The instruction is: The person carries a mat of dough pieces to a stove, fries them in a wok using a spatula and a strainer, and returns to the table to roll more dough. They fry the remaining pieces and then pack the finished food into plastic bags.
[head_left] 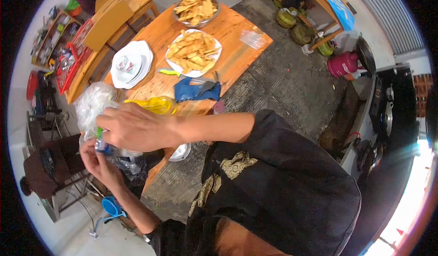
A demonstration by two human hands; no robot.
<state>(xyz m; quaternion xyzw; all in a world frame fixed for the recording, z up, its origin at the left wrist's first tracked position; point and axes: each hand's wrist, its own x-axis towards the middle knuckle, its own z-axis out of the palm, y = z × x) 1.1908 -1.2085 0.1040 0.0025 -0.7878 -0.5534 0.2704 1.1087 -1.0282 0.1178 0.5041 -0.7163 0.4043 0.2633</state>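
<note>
Above the table's left edge, my right hand [137, 127] is closed, its fingertips pinching a small green-and-blue item [100, 143] too small to name. My left hand [101, 165] is just below, its thumb and fingers closed on the same item. Clear plastic bags [93, 104] lie behind my fingers. A black plastic bag [139, 165] sits by my left wrist. Beyond my right hand is a yellow, see-through pack or bottle [157, 104], partly hidden. A blue cloth [194, 90] and a green-handled knife [169, 72] lie farther along the table.
On the wooden table [242, 23] are a white plate [218, 57] and a metal bowl [176, 18] of yellow chips, stacked white plates [147, 55] and a flat clear bag [252, 39]. A metal lid or dish [180, 153] shows below my right forearm. A pink gas cylinder [342, 64] stands right.
</note>
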